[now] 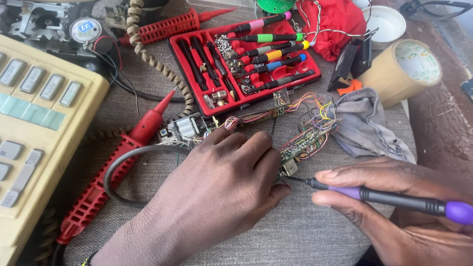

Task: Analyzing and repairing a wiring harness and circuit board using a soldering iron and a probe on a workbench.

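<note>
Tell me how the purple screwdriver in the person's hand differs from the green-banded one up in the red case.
The purple screwdriver is gripped in the right hand, its tip at the circuit board that the left hand steadies; the green-banded screwdriver lies unused in the red case. The purple one's colour covers grip and end cap; the other has one green band. Both are slim, dark-shafted precision drivers.

My purple-and-black screwdriver [394, 198] lies level, tip pointing left at the wire-tangled circuit board [301, 144] slanting near the counter's middle.
</note>
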